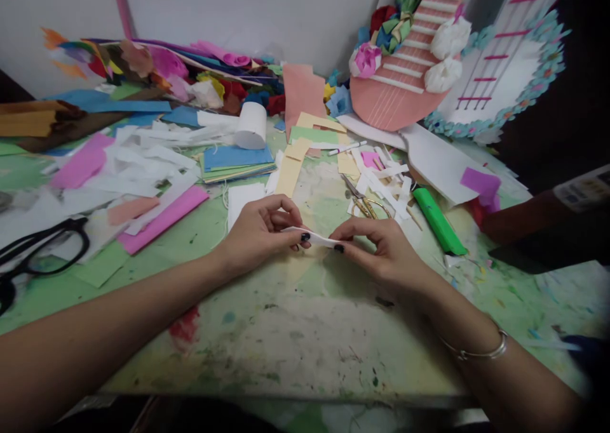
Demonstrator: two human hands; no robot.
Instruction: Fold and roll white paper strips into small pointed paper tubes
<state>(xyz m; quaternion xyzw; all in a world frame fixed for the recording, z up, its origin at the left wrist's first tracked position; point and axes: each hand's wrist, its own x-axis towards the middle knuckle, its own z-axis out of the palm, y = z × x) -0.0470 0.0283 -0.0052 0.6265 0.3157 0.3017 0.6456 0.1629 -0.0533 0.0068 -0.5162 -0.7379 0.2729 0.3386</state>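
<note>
A narrow strip of white paper (320, 238) is stretched between my two hands, just above the paint-stained table (305, 331). My left hand (260, 230) pinches its left end between thumb and fingers. At the other end, my right hand (381, 246) grips it between thumb and forefinger. Gold-handled scissors (366, 206) lie just beyond my right hand. A white sheet of paper (241, 201) rests behind my left hand, and a pale yellow paper strip (291, 169) lies between and beyond both hands.
Black-framed glasses (52, 249) lie at the left near paper scraps (138, 160). A white paper roll (251, 125) stands by stacked coloured paper (238, 160). A green tube-shaped packet (438, 220) sits to the right. Paper guitar-shaped crafts (398, 99) lean at the back right.
</note>
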